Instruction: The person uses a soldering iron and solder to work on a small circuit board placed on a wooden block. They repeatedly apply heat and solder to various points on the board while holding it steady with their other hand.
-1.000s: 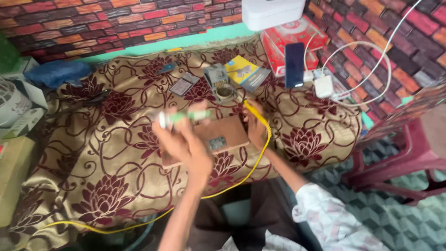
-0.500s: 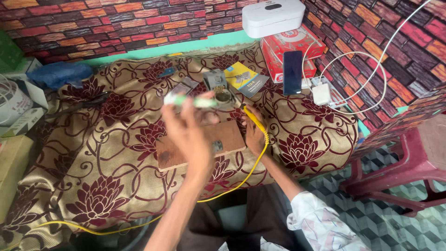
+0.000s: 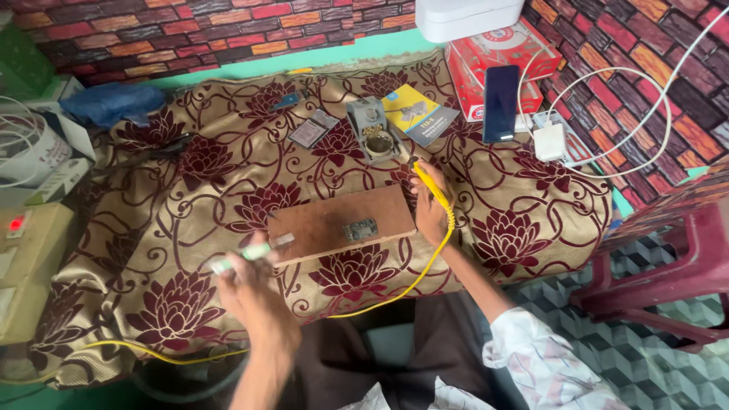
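Soldering iron (yellow) in right hand, tube in left hand

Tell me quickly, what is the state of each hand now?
Left hand: closed on a thin green and white tool.
Right hand: closed on a yellow soldering iron.

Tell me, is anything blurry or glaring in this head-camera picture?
Head view: the left hand and its green-white tube are motion-smeared; the wooden board and right hand look sharper; soft even light, no harsh glare.
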Available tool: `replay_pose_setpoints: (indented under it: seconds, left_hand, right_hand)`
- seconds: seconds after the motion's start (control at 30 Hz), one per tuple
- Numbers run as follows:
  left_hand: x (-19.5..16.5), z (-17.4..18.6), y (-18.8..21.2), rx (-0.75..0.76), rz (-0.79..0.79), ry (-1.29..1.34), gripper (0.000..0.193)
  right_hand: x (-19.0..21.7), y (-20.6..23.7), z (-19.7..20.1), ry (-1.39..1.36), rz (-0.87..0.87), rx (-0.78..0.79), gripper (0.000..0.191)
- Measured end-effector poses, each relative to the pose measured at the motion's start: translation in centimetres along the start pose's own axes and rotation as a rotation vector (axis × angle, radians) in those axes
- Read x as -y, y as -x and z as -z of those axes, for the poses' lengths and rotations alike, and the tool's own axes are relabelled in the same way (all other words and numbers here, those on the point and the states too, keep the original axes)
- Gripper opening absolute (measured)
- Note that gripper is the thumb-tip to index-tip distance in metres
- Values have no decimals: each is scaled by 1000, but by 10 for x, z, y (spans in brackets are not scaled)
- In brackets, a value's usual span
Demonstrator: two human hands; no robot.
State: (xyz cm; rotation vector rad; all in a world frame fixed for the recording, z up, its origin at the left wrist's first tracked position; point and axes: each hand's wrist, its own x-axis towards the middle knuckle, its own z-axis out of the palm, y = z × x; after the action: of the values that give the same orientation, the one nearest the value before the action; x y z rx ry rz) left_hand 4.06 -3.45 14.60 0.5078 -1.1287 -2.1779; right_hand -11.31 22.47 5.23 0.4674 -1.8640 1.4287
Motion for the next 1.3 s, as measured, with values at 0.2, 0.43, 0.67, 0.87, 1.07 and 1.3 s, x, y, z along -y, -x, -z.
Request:
replay_pose_setpoints:
  seconds: [0.2,0.43,0.67,0.87,1.07,1.3]
  left_hand:
    - [-8,17,18,-42,71,-30,23]
    - [-1,-2,32,60,206,31,23]
    - [16,6,41,17,62,123,22]
    - [6,11,31,21,256,176,16]
    - [7,7,62,216,462,64,21]
    - [36,0,26,372,-112,-177,18]
  right_hand:
    - [-2,3,-1,-34,-123,-12,29]
    - [3,3,1,-29,-134,-13,31]
    - [1,2,-3,5,-132,-48,29]
    - [7,0,-3,-52,-136,-55,29]
    - [14,-1,-2,-8,-158,-41,29]
    - [3,4,-3,-98,-122,-74,30]
